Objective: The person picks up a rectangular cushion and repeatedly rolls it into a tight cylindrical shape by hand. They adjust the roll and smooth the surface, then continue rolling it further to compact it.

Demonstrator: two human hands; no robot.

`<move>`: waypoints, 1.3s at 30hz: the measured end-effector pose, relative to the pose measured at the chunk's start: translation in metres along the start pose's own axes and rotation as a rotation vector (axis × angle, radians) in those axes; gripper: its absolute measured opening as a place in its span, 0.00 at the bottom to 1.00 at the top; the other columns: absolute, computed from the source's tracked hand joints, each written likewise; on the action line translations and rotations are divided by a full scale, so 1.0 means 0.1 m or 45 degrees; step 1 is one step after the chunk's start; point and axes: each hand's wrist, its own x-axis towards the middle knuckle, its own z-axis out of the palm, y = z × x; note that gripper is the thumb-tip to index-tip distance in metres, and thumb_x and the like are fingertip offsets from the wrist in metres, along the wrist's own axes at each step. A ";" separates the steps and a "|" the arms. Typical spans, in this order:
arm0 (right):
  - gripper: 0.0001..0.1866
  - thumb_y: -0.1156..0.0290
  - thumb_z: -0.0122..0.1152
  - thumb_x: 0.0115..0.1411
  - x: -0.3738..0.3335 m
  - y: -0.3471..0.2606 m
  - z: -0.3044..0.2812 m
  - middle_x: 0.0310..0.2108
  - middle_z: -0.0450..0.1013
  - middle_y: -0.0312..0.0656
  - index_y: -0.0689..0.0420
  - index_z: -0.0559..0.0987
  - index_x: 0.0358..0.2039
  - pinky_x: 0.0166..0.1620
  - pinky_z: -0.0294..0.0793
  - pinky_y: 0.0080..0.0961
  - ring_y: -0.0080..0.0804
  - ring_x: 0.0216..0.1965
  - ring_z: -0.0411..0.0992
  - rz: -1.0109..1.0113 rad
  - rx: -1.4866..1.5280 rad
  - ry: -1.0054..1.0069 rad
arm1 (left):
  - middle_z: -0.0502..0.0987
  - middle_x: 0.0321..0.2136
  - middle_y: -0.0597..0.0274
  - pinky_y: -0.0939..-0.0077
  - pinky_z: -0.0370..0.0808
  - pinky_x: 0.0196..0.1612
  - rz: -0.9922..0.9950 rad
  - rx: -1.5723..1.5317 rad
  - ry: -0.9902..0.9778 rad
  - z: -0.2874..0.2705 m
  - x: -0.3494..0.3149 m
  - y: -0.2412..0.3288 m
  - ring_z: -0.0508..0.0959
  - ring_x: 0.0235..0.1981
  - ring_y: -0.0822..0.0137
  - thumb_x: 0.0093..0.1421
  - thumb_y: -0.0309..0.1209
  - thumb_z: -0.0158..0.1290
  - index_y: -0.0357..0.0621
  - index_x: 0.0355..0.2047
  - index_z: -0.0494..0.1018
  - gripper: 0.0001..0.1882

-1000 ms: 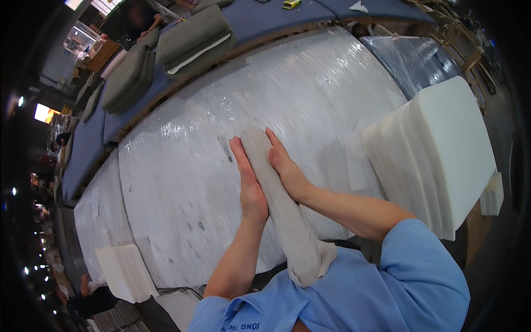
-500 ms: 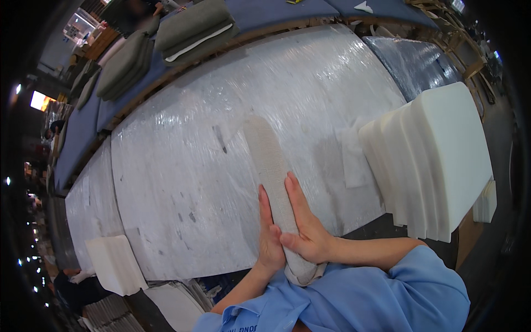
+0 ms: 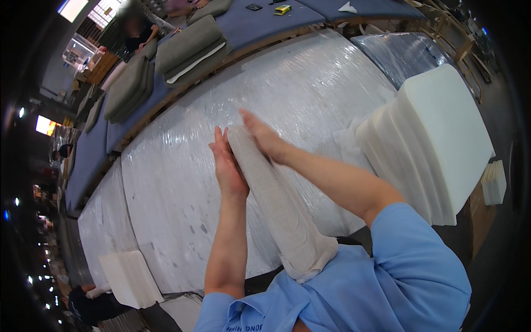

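Observation:
A beige fabric-covered cushion [image 3: 271, 193] stands on its narrow edge over the plastic-wrapped table, its near end against my blue shirt. My left hand [image 3: 229, 169] lies flat along the left side of its far end, fingers stretched upward. On the opposite side, my right hand [image 3: 262, 137] is slightly blurred, with straight fingers reaching past the far end and the palm beside the cloth. Both hands are open, the cushion between them. Loose cloth bunches at the near end.
Tall white foam pads [image 3: 437, 138] are stacked at the right, and a smaller white stack [image 3: 130, 279] sits at the near left. Beyond the plastic-wrapped table [image 3: 182, 166], grey-green cushions [image 3: 191, 47] lie on a blue-topped bench [image 3: 260, 21]. A person [image 3: 141, 36] is at the far left.
Both hands have slid from the near half of the cushion to its far end, away from me. The cushion's far end now leans more to the left.

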 end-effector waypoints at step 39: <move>0.50 0.43 0.54 0.70 -2.80 -0.32 0.15 0.77 0.31 0.69 0.63 0.46 0.78 0.75 0.44 0.54 0.67 0.78 0.36 -0.383 -0.796 -0.216 | 0.45 0.78 0.48 0.50 0.45 0.77 0.350 0.616 -0.033 0.34 -1.92 -0.54 0.44 0.78 0.47 0.70 0.49 0.37 0.40 0.76 0.46 0.41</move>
